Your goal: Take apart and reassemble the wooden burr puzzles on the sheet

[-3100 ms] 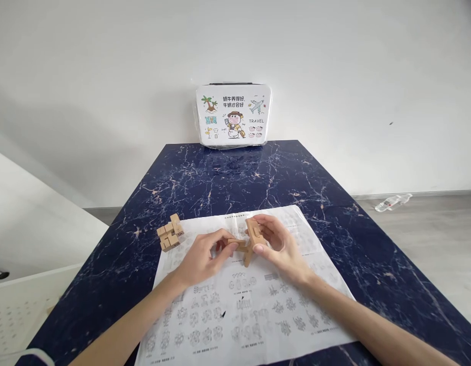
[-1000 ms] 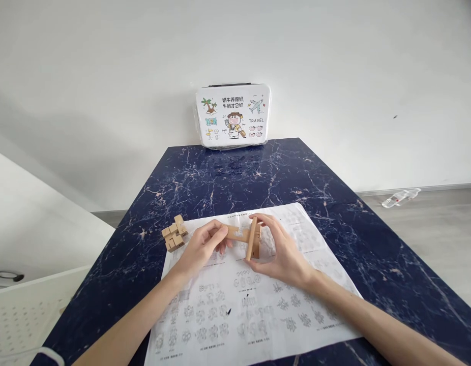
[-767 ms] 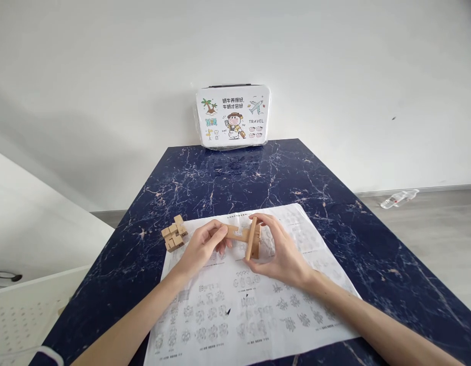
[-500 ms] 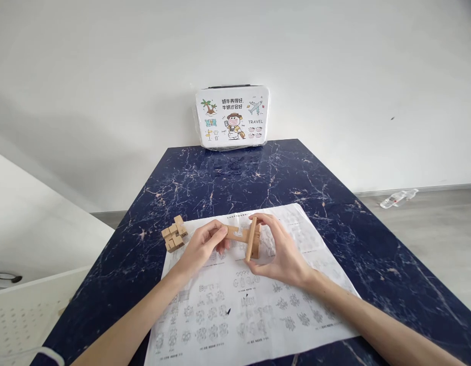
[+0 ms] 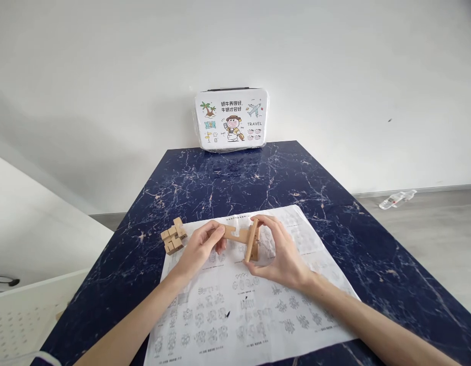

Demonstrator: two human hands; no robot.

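Note:
Between thumb and fingers, my left hand point(image 5: 202, 245) pinches the left end of a flat notched wooden puzzle piece point(image 5: 231, 232). Its other end meets an upright wooden puzzle piece point(image 5: 251, 241), which my right hand point(image 5: 283, 251) grips by its top and bottom ends. More wood shows just behind that upright piece, partly covered by my right fingers. Both pieces are above a printed instruction sheet point(image 5: 216, 335) with rows of line diagrams. Left of my left hand, a cluster of wooden blocks point(image 5: 173, 237) rests at the sheet's upper left corner.
A white case with cartoon prints point(image 5: 231, 119) stands against the wall at the far end of the dark blue marbled table point(image 5: 228, 188). On the floor to the right lies a clear plastic bottle point(image 5: 396, 199). A white perforated surface point(image 5: 22, 317) is at lower left.
Both hands keep nearly the same hold on the wooden pieces. The whole view has shifted slightly.

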